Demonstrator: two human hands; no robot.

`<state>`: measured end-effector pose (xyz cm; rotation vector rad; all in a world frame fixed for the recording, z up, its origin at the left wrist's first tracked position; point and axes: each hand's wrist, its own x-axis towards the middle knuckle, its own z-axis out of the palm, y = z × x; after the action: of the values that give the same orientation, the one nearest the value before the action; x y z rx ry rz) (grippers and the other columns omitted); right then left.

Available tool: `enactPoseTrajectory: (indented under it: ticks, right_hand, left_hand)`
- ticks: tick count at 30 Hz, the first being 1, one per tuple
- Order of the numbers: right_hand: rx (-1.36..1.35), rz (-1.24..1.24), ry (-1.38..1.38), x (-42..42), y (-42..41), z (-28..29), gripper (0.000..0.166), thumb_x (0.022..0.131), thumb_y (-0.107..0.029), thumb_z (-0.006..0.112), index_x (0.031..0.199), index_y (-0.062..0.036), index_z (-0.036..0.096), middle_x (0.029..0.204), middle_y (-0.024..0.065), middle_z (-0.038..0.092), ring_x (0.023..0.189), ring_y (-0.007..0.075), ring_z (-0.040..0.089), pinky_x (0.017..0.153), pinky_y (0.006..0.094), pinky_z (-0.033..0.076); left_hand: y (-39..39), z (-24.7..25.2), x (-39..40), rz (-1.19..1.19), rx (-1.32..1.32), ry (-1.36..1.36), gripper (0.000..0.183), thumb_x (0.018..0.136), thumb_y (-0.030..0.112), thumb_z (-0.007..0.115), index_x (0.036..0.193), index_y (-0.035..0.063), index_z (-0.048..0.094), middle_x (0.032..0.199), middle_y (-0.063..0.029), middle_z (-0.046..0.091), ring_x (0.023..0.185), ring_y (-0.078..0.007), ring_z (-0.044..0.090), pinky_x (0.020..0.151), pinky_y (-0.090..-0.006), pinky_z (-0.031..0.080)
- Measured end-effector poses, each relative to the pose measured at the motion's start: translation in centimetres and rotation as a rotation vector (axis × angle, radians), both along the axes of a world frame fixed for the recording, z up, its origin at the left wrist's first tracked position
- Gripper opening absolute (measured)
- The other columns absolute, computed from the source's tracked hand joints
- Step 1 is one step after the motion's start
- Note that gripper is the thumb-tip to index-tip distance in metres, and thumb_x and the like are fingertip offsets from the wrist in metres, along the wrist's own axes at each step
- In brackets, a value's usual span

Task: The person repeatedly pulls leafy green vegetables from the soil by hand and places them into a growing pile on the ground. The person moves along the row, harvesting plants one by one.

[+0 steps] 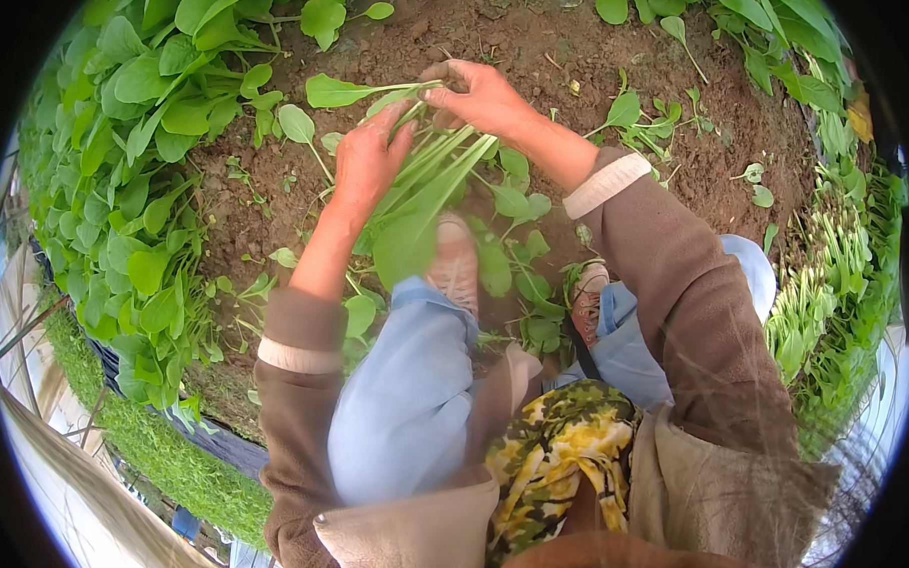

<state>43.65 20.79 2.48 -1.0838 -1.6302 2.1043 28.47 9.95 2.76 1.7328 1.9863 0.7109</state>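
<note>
Both hands meet over a bundle of leafy green plants (418, 176), whose pale stems run up to my fingers while the broad leaves hang toward my shoe. My left hand (369, 153) is closed around the stems near their upper end. Just right of it, my right hand (478, 99) pinches the thin stalk of a single leaf (335, 91) that points left. Its thumb and fingertips lie close to the stem ends; the other fingers are partly hidden. Bare brown soil (430, 29) and scattered loose leaves lie beneath and around the hands.
Dense leafy greens (142, 145) grow along the left, with more (760, 18) at the upper right. Pulled plants with pale stems (808, 294) lie stacked at the right. My canvas shoes (454, 265) rest on soil among loose leaves. Black sheeting (212, 443) edges the bed.
</note>
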Motion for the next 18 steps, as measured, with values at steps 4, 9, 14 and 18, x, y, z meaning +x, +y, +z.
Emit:
enactPoseTrajectory:
  ticks: [4, 9, 14, 18]
  right_hand:
    - [-0.203, -0.088, -0.047, 1.3, 0.5, -0.4, 0.035, 0.085, -0.019, 0.059, 0.114, -0.0024, 0.049, 0.087, 0.0084, 0.061, 0.064, 0.0100, 0.057, 0.057, 0.0228, 0.048]
    - [-0.299, -0.171, -0.037, 2.6, 0.6, -0.4, 0.030, 0.086, -0.020, 0.058, 0.110, -0.0037, 0.052, 0.083, 0.0054, 0.060, 0.062, 0.0076, 0.054, 0.058, 0.0224, 0.048]
    - [-0.225, -0.108, -0.074, 3.9, 1.7, 0.3, 0.027, 0.086, -0.019, 0.057, 0.109, -0.0038, 0.053, 0.077, 0.0029, 0.059, 0.053, 0.0043, 0.050, 0.048, 0.0194, 0.041]
    - [-0.038, -0.025, -0.142, 6.0, 4.3, 0.6, 0.021, 0.086, -0.014, 0.055, 0.104, -0.0030, 0.056, 0.070, 0.0004, 0.054, 0.048, 0.0034, 0.044, 0.043, 0.0174, 0.036]
  left_hand:
    - [0.7, -0.5, 0.9, -0.090, 0.146, 0.098, 0.027, 0.080, 0.016, 0.059, 0.107, 0.0108, 0.058, 0.096, -0.0087, 0.063, 0.079, -0.0285, 0.061, 0.064, -0.0375, 0.050]
    - [0.9, 0.0, 1.6, -0.126, 0.072, 0.245, 0.029, 0.077, 0.010, 0.062, 0.106, 0.0123, 0.059, 0.086, -0.0073, 0.062, 0.073, -0.0260, 0.061, 0.060, -0.0341, 0.050]
    - [1.3, -0.6, 1.9, -0.153, 0.210, 0.261, 0.027, 0.078, 0.013, 0.059, 0.104, 0.0142, 0.057, 0.079, -0.0048, 0.060, 0.070, -0.0249, 0.060, 0.057, -0.0366, 0.050]
    - [2.0, -0.2, 2.8, -0.161, 0.228, 0.277, 0.028, 0.076, 0.013, 0.060, 0.104, 0.0149, 0.058, 0.079, -0.0032, 0.060, 0.070, -0.0224, 0.061, 0.056, -0.0343, 0.050]
